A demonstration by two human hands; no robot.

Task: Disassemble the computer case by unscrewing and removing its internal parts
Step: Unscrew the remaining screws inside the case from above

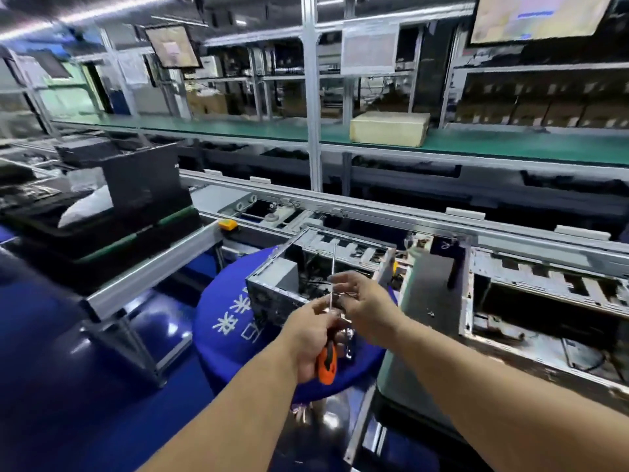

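A worker's two bare hands meet over an open computer case on a factory assembly line. The case, a grey metal shell with its side removed, sits just above frame centre, resting on a round blue stool printed with white characters. The left hand, reaching in from 7 o'clock, is wrapped firmly around the orange-and-black handle of a screwdriver; the tool's thin steel shaft rises toward 12 o'clock, its tip near the case's far upper rail. The right hand, coming in from 4 o'clock, has its fingers pinched at the shaft just above the left hand, with some small shiny metal pieces showing below it; whether it grips the shaft or one of those pieces cannot be told through the blur. At 3 o'clock from the hands, a second stripped case lies open on the workbench. A silver conveyor rail runs across the frame behind both cases, from 9 to 3 o'clock. At 10 o'clock stands a black box beside a white bag. Toward 12 o'clock, a cardboard carton rests on a green-topped line, with two monitors hanging above it.
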